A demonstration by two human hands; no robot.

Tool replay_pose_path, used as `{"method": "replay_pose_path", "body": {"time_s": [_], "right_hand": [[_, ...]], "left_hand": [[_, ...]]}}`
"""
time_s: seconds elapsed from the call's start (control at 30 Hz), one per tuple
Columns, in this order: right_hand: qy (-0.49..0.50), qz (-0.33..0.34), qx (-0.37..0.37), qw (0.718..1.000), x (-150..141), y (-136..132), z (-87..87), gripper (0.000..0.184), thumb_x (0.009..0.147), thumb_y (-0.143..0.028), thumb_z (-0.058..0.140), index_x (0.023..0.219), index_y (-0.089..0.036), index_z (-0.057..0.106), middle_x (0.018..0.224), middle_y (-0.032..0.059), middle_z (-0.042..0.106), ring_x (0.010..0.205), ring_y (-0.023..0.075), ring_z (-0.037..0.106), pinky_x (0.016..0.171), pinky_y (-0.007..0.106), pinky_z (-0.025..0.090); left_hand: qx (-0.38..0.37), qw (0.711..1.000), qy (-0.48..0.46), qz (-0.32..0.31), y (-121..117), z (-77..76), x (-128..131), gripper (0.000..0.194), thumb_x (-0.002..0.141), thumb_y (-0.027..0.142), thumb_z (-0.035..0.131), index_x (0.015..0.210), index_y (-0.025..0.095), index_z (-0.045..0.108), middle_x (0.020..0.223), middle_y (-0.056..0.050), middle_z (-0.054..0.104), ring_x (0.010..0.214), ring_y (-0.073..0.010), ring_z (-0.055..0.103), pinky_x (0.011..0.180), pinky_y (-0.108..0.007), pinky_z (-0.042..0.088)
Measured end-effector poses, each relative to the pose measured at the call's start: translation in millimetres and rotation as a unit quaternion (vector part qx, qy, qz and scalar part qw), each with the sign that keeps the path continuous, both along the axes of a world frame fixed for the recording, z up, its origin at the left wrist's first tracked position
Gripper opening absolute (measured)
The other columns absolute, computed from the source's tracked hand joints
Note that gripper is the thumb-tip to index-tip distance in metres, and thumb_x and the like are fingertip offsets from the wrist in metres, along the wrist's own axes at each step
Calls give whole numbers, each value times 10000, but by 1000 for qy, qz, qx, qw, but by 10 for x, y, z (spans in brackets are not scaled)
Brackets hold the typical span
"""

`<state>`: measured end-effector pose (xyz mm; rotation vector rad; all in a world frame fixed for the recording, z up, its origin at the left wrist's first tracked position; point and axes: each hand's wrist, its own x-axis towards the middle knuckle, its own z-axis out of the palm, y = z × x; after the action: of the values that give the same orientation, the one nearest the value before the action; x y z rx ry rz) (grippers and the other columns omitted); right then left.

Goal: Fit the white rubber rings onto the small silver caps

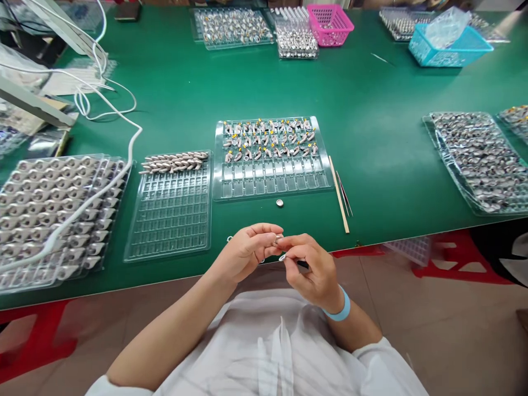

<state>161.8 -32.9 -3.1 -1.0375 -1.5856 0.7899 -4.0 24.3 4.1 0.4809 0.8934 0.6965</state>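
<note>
My left hand [252, 248] and my right hand [310, 267] meet over the front edge of the green table. Between the fingertips of both hands is a small metallic part [278, 240], mostly covered by the fingers. A small whitish loop-like piece [282, 257] shows at my right thumb and fingers. Just beyond my hands a small round silver cap [279, 203] lies on the table. Behind it is a clear tray [272, 180], its far rows filled with small parts that carry yellow bits. A wooden stick [339, 195] and tweezers [344, 193] lie to its right.
Left stand a tray with slim beige parts [168, 214] and a larger filled tray [53, 214], crossed by a white cable [131, 146]. A filled tray [482, 162] lies right. Far back are pink [331, 27] and blue baskets [447, 52]. Red stools [457, 258] stand below.
</note>
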Motion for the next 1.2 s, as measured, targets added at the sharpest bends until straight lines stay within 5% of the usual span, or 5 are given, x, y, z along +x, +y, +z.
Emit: {"method": "replay_pose_path", "body": {"time_s": [0.3, 0.43, 0.63, 1.03, 1.2], "right_hand": [[-65, -1, 9, 998, -25, -29, -1, 231, 808, -51, 540, 904, -260, 562, 1006, 69, 702, 937, 217, 666, 811, 418, 556], [-22, 21, -55, 998, -32, -23, 38, 166, 829, -80, 537, 858, -242, 559, 946, 54, 691, 876, 195, 653, 761, 365, 539], [-10, -23, -136, 990, -28, 60, 89, 128, 873, -147, 525, 771, -223, 544, 801, 20, 576, 777, 161, 568, 690, 302, 479], [-49, 30, -201, 978, -56, 142, 92, 163, 845, -150, 518, 696, -213, 498, 708, -14, 508, 664, 129, 483, 619, 270, 411], [-55, 26, -217, 974, -65, 160, 117, 156, 828, -153, 511, 683, -211, 503, 694, -17, 514, 638, 122, 478, 600, 263, 398]], "left_hand": [[188, 974, 116, -44, -175, 18, -119, 270, 739, 228, 784, 1001, 175, 744, 960, -71, 761, 883, -198, 713, 821, -321, 597], [252, 944, 210, -40, -217, -13, -145, 178, 758, 230, 759, 928, 177, 760, 876, -49, 759, 779, -177, 714, 749, -289, 611], [312, 921, 231, -25, -266, -87, -156, 155, 796, 235, 730, 940, 187, 763, 840, -52, 739, 748, -172, 701, 720, -277, 603], [512, 805, 298, -25, -258, -155, -195, 187, 869, 142, 647, 1014, 222, 736, 845, -35, 758, 752, -146, 691, 687, -238, 564], [536, 787, 305, -23, -263, -149, -190, 198, 870, 125, 641, 1015, 229, 729, 837, -23, 762, 747, -140, 695, 688, -226, 555]]}}
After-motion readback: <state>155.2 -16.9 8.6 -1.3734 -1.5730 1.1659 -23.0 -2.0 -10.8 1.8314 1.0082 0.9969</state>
